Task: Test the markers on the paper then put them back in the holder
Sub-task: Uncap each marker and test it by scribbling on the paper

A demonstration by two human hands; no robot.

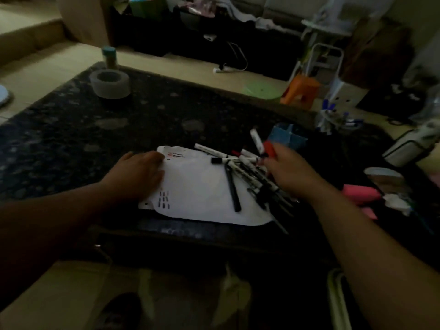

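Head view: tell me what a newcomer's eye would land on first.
The white paper stands out at the centre of the dark table, with small ink strokes near its left edge. A pile of markers lies across its right side, in front of the blue holder. The left hand rests flat on the paper's left edge, while the right hand holds one marker above the pile.

Head-worn, close, downward over paper [202,186]
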